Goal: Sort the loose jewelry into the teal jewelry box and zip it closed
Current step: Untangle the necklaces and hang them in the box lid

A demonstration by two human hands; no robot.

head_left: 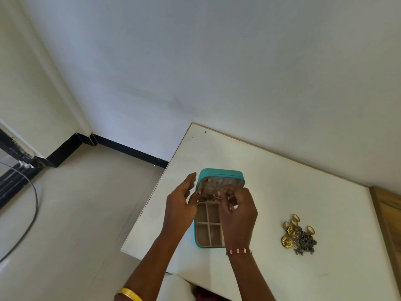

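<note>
The teal jewelry box (219,205) lies open on the white table (271,181), near its left edge, with the lid (221,179) standing up at the far side and the tray (208,227) flat toward the person. The shell is bright teal outside and beige inside; the tray is split by beige dividers into small square compartments, and the ones in sight look bare, though the right part of the tray is hidden behind the right hand. The lid's lining shows a row of small tabs or pockets. Both hands are raised over the hinge line of the box. The left hand (180,205) is at the box's left side, thumb and a fingertip pinching one end of a small gold piece of jewelry (213,197), the other fingers spread upward beside the lid. The right hand (237,211), with a red-and-white thread bracelet (238,251) at the wrist, has its fingers curled in a tight grip on the other end of the same piece, just in front of the lid lining; exactly what the piece is cannot be told. The loose jewelry (298,235), gold rings, gold flower-shaped pieces and a dark grey tangle, lies heaped on the table well to the right of the box and both hands. A gold bangle (130,294) circles the left forearm.
</note>
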